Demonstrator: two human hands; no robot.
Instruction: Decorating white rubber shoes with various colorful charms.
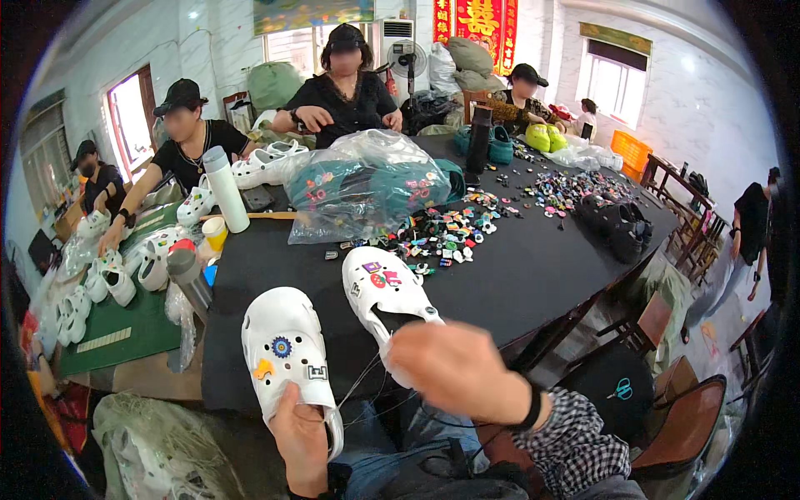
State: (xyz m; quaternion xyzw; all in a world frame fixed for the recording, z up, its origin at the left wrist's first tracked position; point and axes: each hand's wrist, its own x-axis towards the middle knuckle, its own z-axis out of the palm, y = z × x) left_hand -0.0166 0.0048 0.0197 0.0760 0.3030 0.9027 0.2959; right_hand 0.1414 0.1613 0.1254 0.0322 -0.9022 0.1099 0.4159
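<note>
Two white clogs lie at the near edge of a black table (pixel 517 275). The left clog (pixel 287 354) carries several small charms, and my left hand (pixel 302 437) grips its heel end from below. My right hand (pixel 454 367) covers the heel of the right clog (pixel 385 292), which bears red and dark charms; what its fingers hold is hidden. Thin threads run between the two clogs near my hands. Just beyond the right clog spreads a heap of small colourful charms (pixel 442 233).
A clear bag of teal clogs (pixel 362 183) and a white flask (pixel 225 190) stand further back. More charms (pixel 575 187) and black clogs (pixel 621 221) lie to the right. Several people sit around the table; white clogs (pixel 108 279) pile up on the left. Wooden chairs (pixel 683 417) stand at lower right.
</note>
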